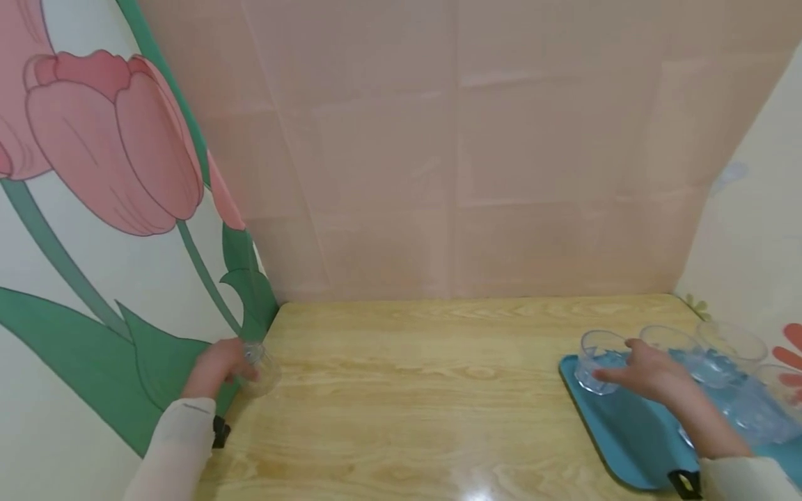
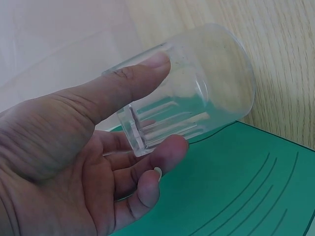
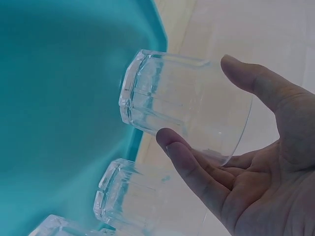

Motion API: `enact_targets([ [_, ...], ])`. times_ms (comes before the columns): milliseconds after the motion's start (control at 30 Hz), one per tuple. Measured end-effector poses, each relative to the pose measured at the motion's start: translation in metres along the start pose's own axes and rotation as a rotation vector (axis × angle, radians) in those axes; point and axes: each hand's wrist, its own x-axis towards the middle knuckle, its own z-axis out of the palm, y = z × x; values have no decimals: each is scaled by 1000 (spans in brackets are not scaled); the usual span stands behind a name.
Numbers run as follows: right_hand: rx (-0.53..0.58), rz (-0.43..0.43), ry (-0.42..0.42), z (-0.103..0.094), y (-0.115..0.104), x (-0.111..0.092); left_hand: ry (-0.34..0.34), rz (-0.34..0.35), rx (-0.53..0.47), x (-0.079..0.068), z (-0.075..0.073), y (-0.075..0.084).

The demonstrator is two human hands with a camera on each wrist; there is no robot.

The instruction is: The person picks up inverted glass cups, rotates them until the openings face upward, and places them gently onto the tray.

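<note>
My left hand [image 1: 222, 363] grips a clear glass [image 2: 197, 93] by its base at the left side of the table. That glass is upside down, its ribbed base toward the palm and its wide mouth close over the wood. At the right, my right hand [image 1: 654, 372] holds another clear glass [image 3: 182, 103] near the rim, thumb on one side and fingers on the other. This second glass is upright at the far left corner of a blue tray [image 1: 645, 445], its thick faceted base right at the tray's surface.
Several more clear glasses [image 1: 720, 355] stand on the tray behind and right of my right hand. The wood-grain table [image 1: 413, 403] lies between both hands. A pinkish covered wall [image 1: 451, 174] rises at the back, with a tulip-painted wall [image 1: 119, 153] at left.
</note>
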Motion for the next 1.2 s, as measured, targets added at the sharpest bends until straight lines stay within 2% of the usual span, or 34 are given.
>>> enact_targets([
  [333, -22, 14, 2, -2, 2, 5, -18, -19, -12, 4, -2, 1],
  [767, -10, 56, -36, -1, -2, 4, -28, 0, -7, 6, 0, -3],
  [933, -21, 46, -42, 0, -2, 5, -25, 16, -6, 6, 2, -5],
  [1200, -26, 53, -58, -3, -4, 2, 8, 59, -95, 6, 5, -8],
])
